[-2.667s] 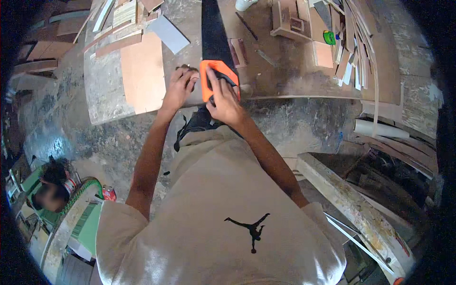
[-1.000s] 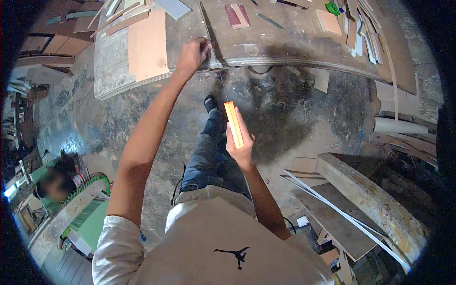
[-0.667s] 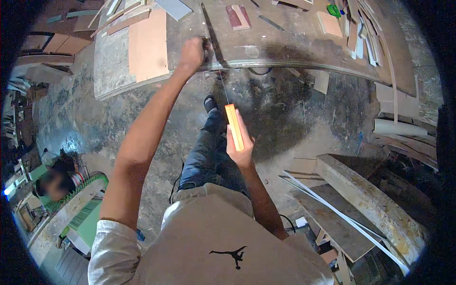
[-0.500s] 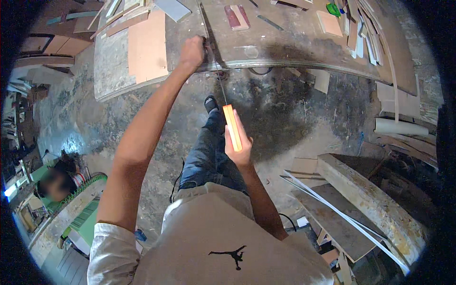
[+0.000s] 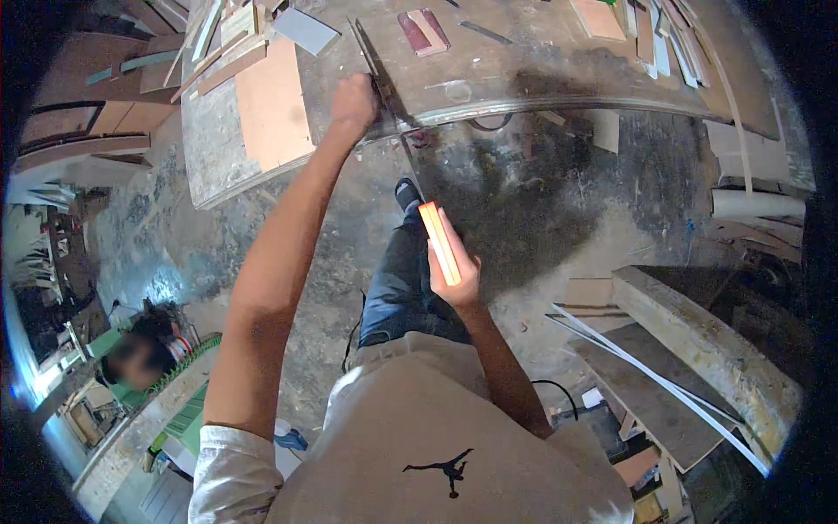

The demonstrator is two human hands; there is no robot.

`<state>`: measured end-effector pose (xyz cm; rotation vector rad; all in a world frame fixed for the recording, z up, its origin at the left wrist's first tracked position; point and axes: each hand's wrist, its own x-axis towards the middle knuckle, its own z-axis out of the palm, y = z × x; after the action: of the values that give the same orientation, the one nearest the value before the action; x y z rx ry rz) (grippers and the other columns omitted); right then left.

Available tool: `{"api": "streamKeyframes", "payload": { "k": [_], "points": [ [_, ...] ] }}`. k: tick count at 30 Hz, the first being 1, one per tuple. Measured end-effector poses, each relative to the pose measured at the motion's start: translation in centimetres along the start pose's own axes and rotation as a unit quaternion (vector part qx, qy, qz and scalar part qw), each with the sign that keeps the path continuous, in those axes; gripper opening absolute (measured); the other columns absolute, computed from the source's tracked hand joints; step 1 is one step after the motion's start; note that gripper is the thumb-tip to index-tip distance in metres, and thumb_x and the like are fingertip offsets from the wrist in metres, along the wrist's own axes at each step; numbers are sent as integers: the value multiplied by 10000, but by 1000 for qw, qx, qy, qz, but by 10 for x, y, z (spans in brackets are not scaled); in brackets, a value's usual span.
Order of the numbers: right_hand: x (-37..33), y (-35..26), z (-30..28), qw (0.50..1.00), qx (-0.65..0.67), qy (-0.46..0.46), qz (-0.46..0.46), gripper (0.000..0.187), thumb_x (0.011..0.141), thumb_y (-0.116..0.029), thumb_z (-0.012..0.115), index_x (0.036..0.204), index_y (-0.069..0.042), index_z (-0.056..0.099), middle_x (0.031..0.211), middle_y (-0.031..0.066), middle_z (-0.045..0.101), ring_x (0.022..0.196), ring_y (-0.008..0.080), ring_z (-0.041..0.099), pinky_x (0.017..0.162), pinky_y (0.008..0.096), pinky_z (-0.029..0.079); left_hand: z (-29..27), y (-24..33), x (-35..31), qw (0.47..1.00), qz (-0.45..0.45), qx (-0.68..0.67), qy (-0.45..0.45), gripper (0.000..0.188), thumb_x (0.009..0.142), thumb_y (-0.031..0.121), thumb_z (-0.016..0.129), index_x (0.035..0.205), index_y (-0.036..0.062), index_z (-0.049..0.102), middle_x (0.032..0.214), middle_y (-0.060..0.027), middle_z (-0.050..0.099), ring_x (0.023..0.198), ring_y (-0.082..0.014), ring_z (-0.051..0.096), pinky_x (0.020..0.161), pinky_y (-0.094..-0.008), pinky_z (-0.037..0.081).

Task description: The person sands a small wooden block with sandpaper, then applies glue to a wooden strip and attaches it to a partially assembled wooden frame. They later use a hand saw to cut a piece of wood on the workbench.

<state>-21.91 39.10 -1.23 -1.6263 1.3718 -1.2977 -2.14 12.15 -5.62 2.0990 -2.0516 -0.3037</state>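
Observation:
My right hand is closed around the bright orange handle of a handsaw, in front of my body. Its thin blade, seen nearly edge-on, runs forward from the handle to the near edge of the workbench. At that edge my left hand forms a fist, pressed down beside a narrow strip that lies along the bench top. What the left fingers grip is hidden beneath the hand. The exact spot where blade and strip meet is too small to make out.
A tan board lies left of my left hand, near a grey panel. Farther right are a dark red block and a flat metal strip. White strips lean at lower right. Another person is at lower left.
The saw handle in my right hand has drawn back slightly from the bench edge. My left hand stays at the same place on the bench. The whole view has shifted a little.

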Motion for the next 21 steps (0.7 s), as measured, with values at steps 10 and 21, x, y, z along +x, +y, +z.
{"api": "streamKeyframes", "payload": {
  "k": [10, 21],
  "points": [
    [3, 1, -1, 1000, -16, 2, -26, 471, 869, 13, 651, 1315, 95, 522, 1293, 236, 603, 1099, 299, 669, 854, 323, 563, -10, 3, 1, 997, 59, 11, -42, 209, 854, 104, 544, 1002, 49, 682, 1068, -189, 659, 1024, -406, 603, 879, -523, 485],
    [-4, 9, -3, 1000, 17, 3, -5, 567, 785, 53, 613, 1341, 65, 508, 1325, 204, 593, 1085, 293, 675, 878, 331, 558, -10, 2, -6, 997, 69, -33, 19, 155, 822, 79, 569, 901, 8, 682, 905, -261, 668, 856, -479, 624, 799, -538, 501]
  ]
}}
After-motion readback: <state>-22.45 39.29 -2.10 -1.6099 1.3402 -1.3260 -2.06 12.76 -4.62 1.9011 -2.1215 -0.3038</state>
